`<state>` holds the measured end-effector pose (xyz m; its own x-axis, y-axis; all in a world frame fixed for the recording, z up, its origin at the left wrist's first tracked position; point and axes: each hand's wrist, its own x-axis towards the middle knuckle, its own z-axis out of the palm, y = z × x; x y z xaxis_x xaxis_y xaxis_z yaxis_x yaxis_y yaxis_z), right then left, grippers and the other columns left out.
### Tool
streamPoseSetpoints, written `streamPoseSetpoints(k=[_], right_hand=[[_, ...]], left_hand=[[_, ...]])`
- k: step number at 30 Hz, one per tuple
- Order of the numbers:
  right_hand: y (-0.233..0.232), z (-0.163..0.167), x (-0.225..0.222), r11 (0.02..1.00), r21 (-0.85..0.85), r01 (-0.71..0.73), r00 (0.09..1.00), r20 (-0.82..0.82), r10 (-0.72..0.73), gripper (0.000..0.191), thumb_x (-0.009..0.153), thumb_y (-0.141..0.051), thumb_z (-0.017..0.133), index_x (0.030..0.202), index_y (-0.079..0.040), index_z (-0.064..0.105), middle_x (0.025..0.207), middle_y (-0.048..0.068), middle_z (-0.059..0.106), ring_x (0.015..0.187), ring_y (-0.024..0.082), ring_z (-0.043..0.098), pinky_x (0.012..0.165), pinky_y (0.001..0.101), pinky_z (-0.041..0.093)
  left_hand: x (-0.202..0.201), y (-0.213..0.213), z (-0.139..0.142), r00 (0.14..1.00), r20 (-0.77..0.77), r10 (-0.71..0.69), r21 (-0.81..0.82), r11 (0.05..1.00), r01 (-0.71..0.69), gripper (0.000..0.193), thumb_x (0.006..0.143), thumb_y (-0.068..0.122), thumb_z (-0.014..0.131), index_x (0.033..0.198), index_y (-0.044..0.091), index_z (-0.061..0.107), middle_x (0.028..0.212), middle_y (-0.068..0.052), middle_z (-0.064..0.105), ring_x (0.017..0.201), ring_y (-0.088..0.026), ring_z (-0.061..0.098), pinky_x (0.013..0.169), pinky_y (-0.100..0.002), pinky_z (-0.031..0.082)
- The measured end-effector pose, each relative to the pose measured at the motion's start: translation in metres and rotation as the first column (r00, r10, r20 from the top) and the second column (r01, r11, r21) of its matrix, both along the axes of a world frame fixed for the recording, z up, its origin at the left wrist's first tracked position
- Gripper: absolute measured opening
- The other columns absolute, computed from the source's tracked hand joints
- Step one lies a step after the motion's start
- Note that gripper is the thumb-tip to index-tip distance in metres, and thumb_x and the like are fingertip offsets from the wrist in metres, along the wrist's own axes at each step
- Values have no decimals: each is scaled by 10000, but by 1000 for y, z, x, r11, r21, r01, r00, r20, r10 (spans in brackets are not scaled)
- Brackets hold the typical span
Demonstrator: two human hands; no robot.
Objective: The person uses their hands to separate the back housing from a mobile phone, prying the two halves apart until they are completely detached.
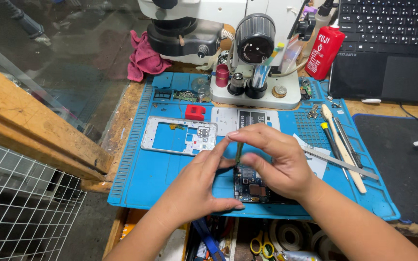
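Two hands meet over the near edge of the blue mat (136, 179): the right hand (279, 162) pinches a thin green strip (238, 152) upright (long axis vertical), just above the opened phone (250, 186), which the left hand (197, 186) steadies with fingers closed on its left side.

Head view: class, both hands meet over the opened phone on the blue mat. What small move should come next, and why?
Probably lower the thin green strip toward the exposed phone circuit board. The right hand pinches the strip upright just above the board, while the left hand steadies the phone's edge on the blue silicone work mat, so the part looks poised but not yet seated.
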<state>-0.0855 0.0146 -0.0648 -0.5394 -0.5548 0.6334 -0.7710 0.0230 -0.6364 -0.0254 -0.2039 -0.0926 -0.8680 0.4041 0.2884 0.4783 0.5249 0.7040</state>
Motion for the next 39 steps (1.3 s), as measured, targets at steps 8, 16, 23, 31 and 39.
streamPoseSetpoints(k=[8, 16, 23, 31, 39], right_hand=[[-4, -2, 1, 999, 13, 43, 975, 218, -45, 442, 919, 64, 638, 1341, -67, 631, 1199, 115, 759, 1127, 208, 755, 1000, 335, 610], [3, 3, 6, 993, 56, 109, 991, 78, -113, 419, 869, 35, 760, 1257, -119, 721, 1060, 70, 754, 950, 178, 756, 856, 286, 590], [2, 7, 4, 998, 10, 61, 997, -47, -60, 468, 812, 56, 734, 1256, -59, 643, 1103, 152, 678, 1025, 257, 678, 893, 331, 529], [2, 6, 2, 1000, -3, -31, 999, -37, 31, 518, 809, 55, 731, 1293, -40, 574, 1173, 146, 629, 1034, 271, 642, 916, 357, 518], [2, 2, 3, 996, 22, -81, 960, 270, 72, 501, 894, 92, 612, 1361, -89, 618, 1208, 91, 675, 1115, 198, 706, 934, 320, 596]], left_hand=[[1, 3, 1, 998, 64, -6, 55, 998, 2, 1252, 649, 376, 934, 1619, 41, 217, 1320, -159, 651, 1213, -300, 642, 1032, -390, 498], [-2, 7, -3, 992, -128, -24, 18, 999, 27, 1253, 666, 372, 954, 1592, -13, 203, 1246, -120, 741, 1305, -367, 560, 1082, -426, 444], [-1, 8, -4, 999, -49, 1, 12, 1000, -1, 1272, 640, 373, 949, 1589, -4, 190, 1246, -111, 724, 1231, -335, 585, 1053, -410, 460], [-2, 8, -2, 999, -53, 5, -7, 1000, -6, 1270, 636, 371, 963, 1571, -30, 203, 1221, -132, 706, 1193, -333, 597, 1031, -409, 478], [-3, 9, -1, 995, 95, -12, 82, 997, 4, 1297, 646, 374, 938, 1611, -6, 160, 1366, -120, 624, 1301, -308, 608, 1092, -379, 468]])
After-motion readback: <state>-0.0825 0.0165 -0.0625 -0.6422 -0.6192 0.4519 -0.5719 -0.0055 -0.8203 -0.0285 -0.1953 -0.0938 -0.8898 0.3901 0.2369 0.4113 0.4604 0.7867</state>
